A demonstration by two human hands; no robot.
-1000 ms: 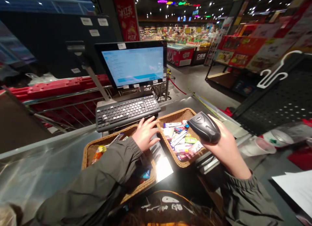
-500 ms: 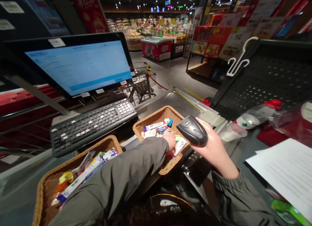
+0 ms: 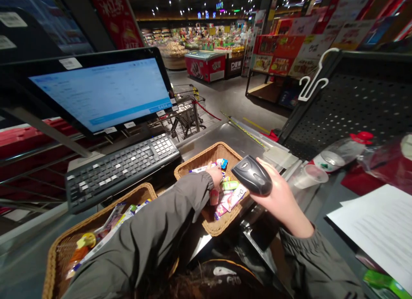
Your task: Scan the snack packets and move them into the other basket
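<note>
My left hand (image 3: 215,177) reaches down into the right wicker basket (image 3: 222,228), among small wrapped snacks. Its fingers curl downward and are partly hidden, so what they hold cannot be made out. Beside it in that basket lie a green pack (image 3: 230,185), a pale pink-and-white snack bar (image 3: 236,197) and a blue-topped candy pack (image 3: 222,163). In my right hand (image 3: 277,196) is a black barcode scanner (image 3: 252,175), its head pointing left over the basket's right rim. A second wicker basket (image 3: 53,258) with more wrapped sweets stands at the left, partly covered by my left sleeve.
Behind the baskets are a keyboard (image 3: 124,170) and a lit monitor (image 3: 103,93) on the left. To the right stand a plastic cup (image 3: 310,176), paper sheets (image 3: 373,224) and a black perforated panel (image 3: 360,97). A metal counter (image 3: 222,133) extends beyond the baskets.
My left hand has shifted left within the right basket, uncovering the green pack and the pink-and-white bar. My right hand still holds the scanner in nearly the same place.
</note>
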